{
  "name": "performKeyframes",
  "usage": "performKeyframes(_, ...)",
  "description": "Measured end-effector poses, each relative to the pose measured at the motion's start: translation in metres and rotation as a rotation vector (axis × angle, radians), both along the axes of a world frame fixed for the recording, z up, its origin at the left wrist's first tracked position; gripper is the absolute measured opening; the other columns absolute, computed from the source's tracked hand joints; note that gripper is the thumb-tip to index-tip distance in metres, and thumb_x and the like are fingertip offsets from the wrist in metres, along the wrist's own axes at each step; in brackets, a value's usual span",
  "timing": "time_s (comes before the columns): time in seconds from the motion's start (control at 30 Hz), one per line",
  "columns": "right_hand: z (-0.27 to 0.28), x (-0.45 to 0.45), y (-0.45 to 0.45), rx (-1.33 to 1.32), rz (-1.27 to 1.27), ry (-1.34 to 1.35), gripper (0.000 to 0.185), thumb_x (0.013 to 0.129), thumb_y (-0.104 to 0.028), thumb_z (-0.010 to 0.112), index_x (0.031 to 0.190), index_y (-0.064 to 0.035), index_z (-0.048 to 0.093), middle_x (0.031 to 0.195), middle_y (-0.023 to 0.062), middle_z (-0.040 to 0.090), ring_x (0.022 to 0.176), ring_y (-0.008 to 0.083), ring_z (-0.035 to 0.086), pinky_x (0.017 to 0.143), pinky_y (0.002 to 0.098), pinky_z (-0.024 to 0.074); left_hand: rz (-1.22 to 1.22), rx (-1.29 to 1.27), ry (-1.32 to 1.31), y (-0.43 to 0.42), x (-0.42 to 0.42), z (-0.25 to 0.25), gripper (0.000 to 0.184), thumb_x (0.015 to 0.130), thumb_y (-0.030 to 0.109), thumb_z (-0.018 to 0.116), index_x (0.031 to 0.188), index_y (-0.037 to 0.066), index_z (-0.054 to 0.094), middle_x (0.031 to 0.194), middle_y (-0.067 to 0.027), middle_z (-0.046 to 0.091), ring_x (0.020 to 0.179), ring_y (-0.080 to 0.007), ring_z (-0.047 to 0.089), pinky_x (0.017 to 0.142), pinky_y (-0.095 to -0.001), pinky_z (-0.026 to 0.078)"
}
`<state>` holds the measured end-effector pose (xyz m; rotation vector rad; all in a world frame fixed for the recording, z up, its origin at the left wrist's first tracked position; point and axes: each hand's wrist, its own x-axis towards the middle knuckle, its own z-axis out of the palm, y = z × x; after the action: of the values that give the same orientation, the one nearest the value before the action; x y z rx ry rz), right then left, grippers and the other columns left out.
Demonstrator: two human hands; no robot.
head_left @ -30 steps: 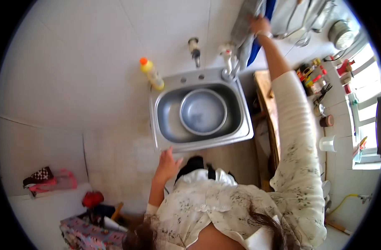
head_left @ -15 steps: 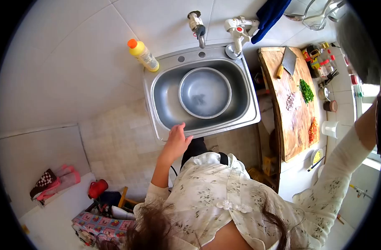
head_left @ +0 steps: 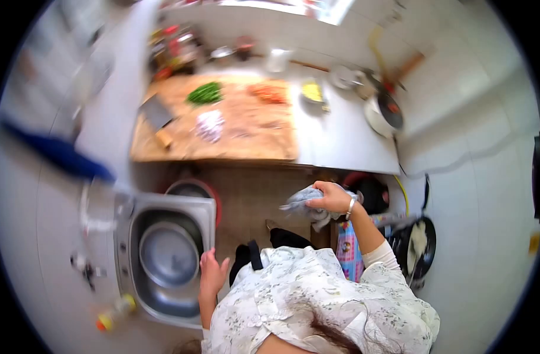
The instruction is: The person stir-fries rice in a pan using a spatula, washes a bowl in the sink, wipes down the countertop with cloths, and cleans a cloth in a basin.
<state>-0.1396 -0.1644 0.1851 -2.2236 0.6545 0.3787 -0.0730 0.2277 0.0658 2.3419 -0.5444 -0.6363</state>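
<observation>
My right hand (head_left: 333, 198) is closed round a crumpled grey cloth (head_left: 305, 199), held in the air in front of the counter's edge. A silver bracelet is on that wrist. My left hand (head_left: 212, 272) has its fingers apart and rests at the near rim of the steel sink (head_left: 209, 206), holding nothing. Inside the sink sits a round metal basin (head_left: 169, 255). The wooden cutting board (head_left: 252, 135) bears a cleaver (head_left: 156, 112), chopped greens (head_left: 205, 93), a pale chopped heap (head_left: 210, 126) and orange-red pieces (head_left: 267, 93).
Condiment bottles (head_left: 175, 50) and a white cup (head_left: 277, 59) stand behind the board. A small bowl with yellow bits (head_left: 312, 92) and a white pot (head_left: 383, 115) are on the counter. At the right is a black pan (head_left: 420, 248); a yellow bottle (head_left: 117, 311) is beside the sink.
The view has swung right toward the counter. My right hand has taken the grey cloth away from the wall, where the blue cloth still hangs. My left hand stays at the sink's rim.
</observation>
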Motion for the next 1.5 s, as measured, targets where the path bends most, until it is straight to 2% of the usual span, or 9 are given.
performKeyframes(0.2, -0.066, -0.125, -0.147, 0.133, -1.002, -0.293, 0.023, 0.071, -0.020, 0.067, 0.077, 0.0020, 0.062, 0.071, 0.0043, 0.061, 0.063, 0.0113, 0.055, 0.057, 0.0284, 0.0453, -0.367, 0.046, -0.036, -0.122, 0.042, 0.033, 0.057, 0.079, 0.020, 0.065, 0.120, -0.009, 0.039, 0.117, -0.0257, 0.046, 0.113, -0.0382, 0.042, 0.097, -0.0417, 0.033)
performKeyframes(0.43, -0.132, -0.185, -0.319, 0.118, -1.415, -0.891, 0.030, 0.081, -0.023, 0.064, 0.095, 0.0033, 0.061, 0.083, 0.0030, 0.062, 0.073, 0.0089, 0.053, 0.066, 0.0241, 0.0429, -0.414, 0.026, -0.039, -0.273, 0.060, 0.018, 0.054, 0.080, 0.020, 0.064, 0.119, -0.009, 0.040, 0.115, -0.0247, 0.046, 0.112, -0.0375, 0.043, 0.097, -0.0402, 0.034)
performKeyframes(0.53, -0.189, -0.190, -0.392, -0.484, -1.335, -0.290, 0.063, 0.089, -0.039, 0.050, 0.133, 0.0028, 0.034, 0.132, 0.0203, 0.040, 0.124, 0.0308, 0.036, 0.103, 0.0367, 0.0279, -0.364, 0.024, 0.069, -0.338, 0.061, -0.003, 0.053, 0.083, 0.022, 0.063, 0.121, -0.006, 0.039, 0.117, -0.0234, 0.046, 0.113, -0.0354, 0.042, 0.097, -0.0392, 0.034)
performKeyframes(0.6, -0.230, -0.185, -0.442, -0.552, -1.026, -0.286, 0.068, 0.089, -0.042, 0.046, 0.138, -0.0001, 0.024, 0.144, 0.0203, 0.022, 0.133, 0.0373, 0.018, 0.108, 0.0408, 0.0184, -0.244, -0.032, 0.226, -0.385, 0.063, -0.011, 0.052, 0.084, 0.023, 0.062, 0.122, -0.004, 0.039, 0.117, -0.0222, 0.046, 0.113, -0.0332, 0.043, 0.097, -0.0383, 0.033)
performKeyframes(0.7, -0.269, -0.117, -0.464, -0.786, -0.725, 0.174, 0.070, 0.086, -0.043, 0.046, 0.135, 0.0043, 0.030, 0.145, 0.0169, 0.021, 0.134, 0.0342, 0.017, 0.106, 0.0482, 0.0187, -0.126, -0.139, 0.460, -0.433, 0.073, -0.051, 0.050, 0.087, 0.023, 0.059, 0.124, -0.003, 0.037, 0.114, -0.0148, 0.050, 0.107, -0.0233, 0.047, 0.095, -0.0332, 0.035)
performKeyframes(1.07, -0.248, 0.096, -0.528, -0.637, -0.453, -0.206, 0.057, 0.086, -0.032, 0.046, 0.129, 0.0036, 0.039, 0.143, 0.0121, 0.028, 0.129, 0.0270, 0.029, 0.105, 0.0416, 0.0234, 0.666, -0.483, 0.958, -0.632, 0.147, -0.084, 0.038, 0.091, 0.021, 0.051, 0.121, -0.001, 0.042, 0.111, -0.0114, 0.058, 0.105, -0.0189, 0.051, 0.092, -0.0274, 0.034)
performKeyframes(1.27, -0.260, 0.117, -0.559, -0.477, -0.129, -0.457, 0.041, 0.080, -0.016, 0.049, 0.120, -0.0046, 0.051, 0.133, 0.0123, 0.043, 0.124, 0.0265, 0.037, 0.103, 0.0412, 0.0281, 0.479, -0.936, 1.218, -0.687, 0.187, -0.111, 0.037, 0.086, 0.014, 0.053, 0.121, 0.005, 0.043, 0.112, -0.0092, 0.058, 0.101, -0.0184, 0.053, 0.082, -0.0277, 0.039)
performKeyframes(1.4, -0.269, 0.124, -0.556, 0.089, -0.565, -0.737, 0.034, 0.078, -0.008, 0.047, 0.110, 0.0004, 0.057, 0.120, 0.0140, 0.054, 0.111, 0.0295, 0.050, 0.097, 0.0370, 0.0358, 0.486, -1.087, 1.255, -0.703, 0.198, -0.123, 0.044, 0.081, 0.005, 0.053, 0.124, 0.004, 0.043, 0.116, -0.0068, 0.056, 0.108, -0.0195, 0.050, 0.086, -0.0332, 0.039)
performKeyframes(1.5, -0.249, 0.158, -0.551, -0.139, -0.542, -0.735, 0.039, 0.078, -0.009, 0.048, 0.115, -0.0021, 0.055, 0.122, 0.0134, 0.053, 0.108, 0.0306, 0.052, 0.095, 0.0362, 0.0363, 0.488, -1.073, 1.231, -0.702, 0.202, -0.136, 0.049, 0.074, 0.000, 0.055, 0.121, 0.002, 0.046, 0.120, -0.0064, 0.054, 0.111, -0.0214, 0.048, 0.095, -0.0357, 0.036)
